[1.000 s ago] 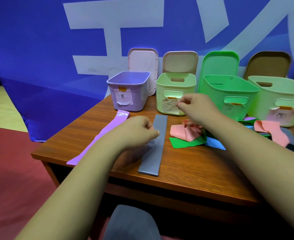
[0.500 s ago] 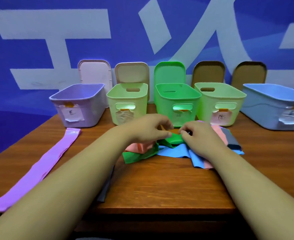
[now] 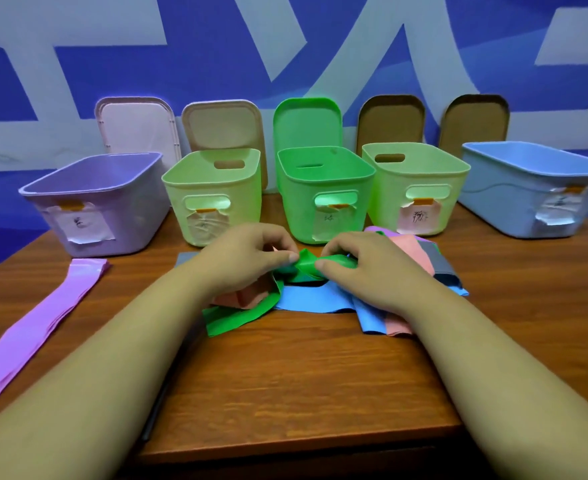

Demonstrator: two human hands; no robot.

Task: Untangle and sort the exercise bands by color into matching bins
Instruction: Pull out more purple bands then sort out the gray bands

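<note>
Sorting looks barely started: I see no band in any bin. My left hand and right hand both pinch the green band, tangled mid-bench before the green bin.

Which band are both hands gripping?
The green band, pinched between the left hand and right hand. The blue band and pink band lie beneath; the purple band lies apart, far left.

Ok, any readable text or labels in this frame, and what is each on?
"粉" (handwritten, probably): pink label on the right pale green bin.
Purple bin label: one handwritten character, too blurred.
Left pale green bin label: crumpled, unreadable.
Green bin label: handwriting too blurred.
Blue bin label: crumpled, unreadable.
Backdrop: large white strokes, cropped, not readable.
</note>
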